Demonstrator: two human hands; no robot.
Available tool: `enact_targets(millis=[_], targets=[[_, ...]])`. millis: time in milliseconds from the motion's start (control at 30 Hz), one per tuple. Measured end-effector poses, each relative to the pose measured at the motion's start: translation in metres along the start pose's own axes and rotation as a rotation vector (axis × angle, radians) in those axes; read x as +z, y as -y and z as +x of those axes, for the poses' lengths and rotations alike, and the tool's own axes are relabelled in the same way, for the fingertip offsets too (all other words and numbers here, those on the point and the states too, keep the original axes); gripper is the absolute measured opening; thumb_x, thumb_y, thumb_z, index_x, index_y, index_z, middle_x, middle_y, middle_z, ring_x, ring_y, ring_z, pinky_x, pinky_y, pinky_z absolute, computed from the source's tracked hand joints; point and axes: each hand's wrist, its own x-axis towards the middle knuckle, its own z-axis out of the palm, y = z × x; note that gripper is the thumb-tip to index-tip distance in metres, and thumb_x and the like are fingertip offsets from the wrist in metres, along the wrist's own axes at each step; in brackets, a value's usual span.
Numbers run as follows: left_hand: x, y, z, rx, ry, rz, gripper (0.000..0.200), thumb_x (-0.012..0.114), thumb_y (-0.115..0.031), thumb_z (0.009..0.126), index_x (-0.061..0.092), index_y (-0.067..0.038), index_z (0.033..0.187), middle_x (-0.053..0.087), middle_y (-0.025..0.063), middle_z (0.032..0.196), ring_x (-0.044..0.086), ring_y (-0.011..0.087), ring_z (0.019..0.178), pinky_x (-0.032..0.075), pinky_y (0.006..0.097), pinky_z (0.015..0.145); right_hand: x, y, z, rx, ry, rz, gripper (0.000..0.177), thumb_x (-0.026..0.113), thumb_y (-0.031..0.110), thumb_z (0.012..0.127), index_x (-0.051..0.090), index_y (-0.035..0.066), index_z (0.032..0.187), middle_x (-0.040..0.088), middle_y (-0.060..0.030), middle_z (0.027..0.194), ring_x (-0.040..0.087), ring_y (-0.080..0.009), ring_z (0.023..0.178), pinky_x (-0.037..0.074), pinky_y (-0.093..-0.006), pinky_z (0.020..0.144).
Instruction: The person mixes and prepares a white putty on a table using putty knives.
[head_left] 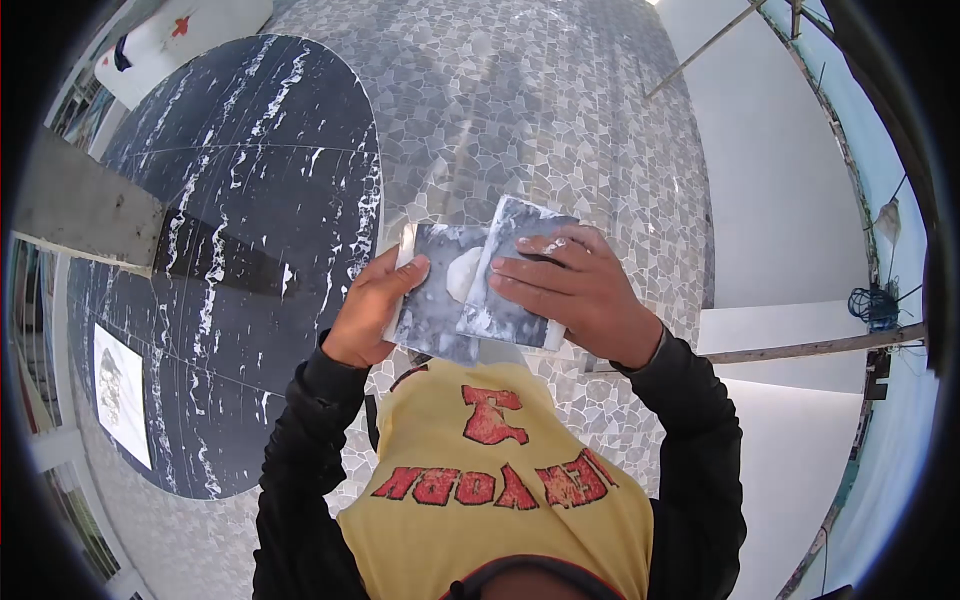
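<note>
My left hand (375, 308) is closed on the left edge of a flat grey tile-like slab (430, 318), its thumb lying on the upper face. A second slab of the same mottled grey (513, 222) overlaps the right part of the first one. My right hand (585, 290) grips this second slab, with its fingers spread across the face and white residue on them. Between the fingers and the left slab shows a whitish patch (463, 275). Both slabs are held in front of the yellow shirt (490, 450), and their undersides are hidden.
To the left is a black, white-veined oval surface (330, 200) bearing a white sheet with a dark picture (120, 395). A grey post (90, 205) juts in from the left. Stone-patterned flooring (530, 110) lies ahead. At right are a pale wall (780, 180) and a pole (810, 347).
</note>
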Motion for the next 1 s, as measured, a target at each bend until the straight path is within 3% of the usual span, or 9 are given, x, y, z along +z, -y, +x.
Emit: enact_targets(millis=[200, 267, 333, 367, 433, 533, 800, 933, 1000], targets=[[-0.037, 0.001, 0.050, -0.046, -0.141, -0.061, 0.033, 0.053, -0.021, 0.100, 0.055, -0.001, 0.125, 0.065, 0.0063, 0.109, 0.065, 0.0146, 0.096, 0.054, 0.0313, 0.081, 0.042, -0.063, 0.003, 0.117, 0.144, 0.124, 0.046, 0.068, -0.001, 0.072, 0.068, 0.016, 0.114, 0.068, 0.0028, 0.115, 0.060, -0.0228, 0.109, 0.041, -0.0404, 0.098], [-0.072, -0.001, 0.081, 0.187, -0.266, -0.109, 0.034, 0.053, -0.024, 0.101, 0.055, 0.001, 0.124, 0.065, 0.0067, 0.110, 0.066, 0.0156, 0.095, 0.055, 0.0328, 0.081, 0.078, -0.104, -0.012, 0.197, 0.095, 0.263, 0.043, 0.069, -0.005, 0.074, 0.068, 0.010, 0.114, 0.069, 0.0006, 0.115, 0.063, -0.0206, 0.104, 0.044, -0.0381, 0.094], [-0.130, 0.007, 0.120, 0.315, -0.370, -0.023, 0.036, 0.052, -0.027, 0.101, 0.055, 0.002, 0.123, 0.065, 0.0068, 0.111, 0.066, 0.0166, 0.096, 0.054, 0.0335, 0.084, 0.131, -0.148, -0.028, 1.033, 0.060, 1.083, 0.030, 0.070, -0.004, 0.078, 0.066, 0.008, 0.105, 0.068, -0.0038, 0.106, 0.064, -0.0129, 0.096, 0.048, -0.0318, 0.078], [-0.157, 0.012, 0.137, 0.345, -0.447, 0.008, 0.039, 0.050, -0.028, 0.102, 0.053, 0.003, 0.125, 0.063, 0.0093, 0.114, 0.064, 0.0193, 0.100, 0.051, 0.0349, 0.088, 0.152, -0.163, -0.023, 1.034, 0.060, 1.123, 0.030, 0.070, -0.004, 0.078, 0.066, 0.008, 0.105, 0.068, -0.0038, 0.106, 0.064, -0.0129, 0.096, 0.048, -0.0318, 0.078], [-0.221, 0.031, 0.176, 0.386, -0.686, 0.142, 0.047, 0.049, -0.036, 0.102, 0.053, 0.004, 0.125, 0.062, 0.0098, 0.116, 0.061, 0.0192, 0.101, 0.049, 0.0344, 0.090, 0.207, -0.183, -0.004, 1.011, -0.469, 1.886, 0.024, 0.070, 0.005, 0.084, 0.063, 0.001, 0.107, 0.067, -0.0064, 0.101, 0.065, -0.0130, 0.088, 0.050, -0.0307, 0.073], [-0.295, 0.046, 0.226, 0.402, -0.926, 0.369, 0.056, 0.048, -0.043, 0.101, 0.053, 0.006, 0.127, 0.061, 0.0104, 0.116, 0.060, 0.0196, 0.101, 0.047, 0.0339, 0.091, 0.316, -0.224, 0.006, 1.175, -0.380, 2.136, 0.034, 0.071, 0.001, 0.081, 0.061, 0.001, 0.113, 0.067, -0.0051, 0.097, 0.065, -0.0136, 0.094, 0.051, -0.0316, 0.082], [-0.341, 0.061, 0.276, 0.511, -1.093, 0.758, 0.069, 0.047, -0.052, 0.099, 0.056, 0.012, 0.121, 0.063, 0.0157, 0.112, 0.061, 0.0236, 0.096, 0.049, 0.0363, 0.086, 0.471, -0.288, 0.107, 0.943, -0.202, 1.071, 0.027, 0.065, 0.020, 0.083, 0.067, -0.006, 0.091, 0.065, -0.0259, 0.075, 0.065, -0.0392, 0.069, 0.050, -0.0455, 0.066], [-0.343, 0.065, 0.276, 0.538, -1.131, 0.870, 0.069, 0.045, -0.057, 0.098, 0.059, 0.010, 0.108, 0.062, 0.0112, 0.097, 0.057, 0.0197, 0.085, 0.047, 0.0344, 0.076, 0.512, -0.305, 0.147, 0.914, -0.237, 1.092, 0.025, 0.063, 0.019, 0.082, 0.070, -0.002, 0.093, 0.067, -0.0245, 0.077, 0.066, -0.0401, 0.072, 0.050, -0.0469, 0.068], [-0.342, 0.066, 0.278, 0.550, -1.153, 0.865, 0.068, 0.045, -0.057, 0.098, 0.060, 0.009, 0.105, 0.061, 0.0095, 0.093, 0.055, 0.0184, 0.081, 0.046, 0.0336, 0.073, 0.525, -0.306, 0.158, 0.843, -0.298, 1.002, 0.021, 0.062, 0.017, 0.087, 0.071, 0.004, 0.102, 0.064, -0.0187, 0.072, 0.064, -0.0264, 0.067, 0.048, -0.0423, 0.066]])
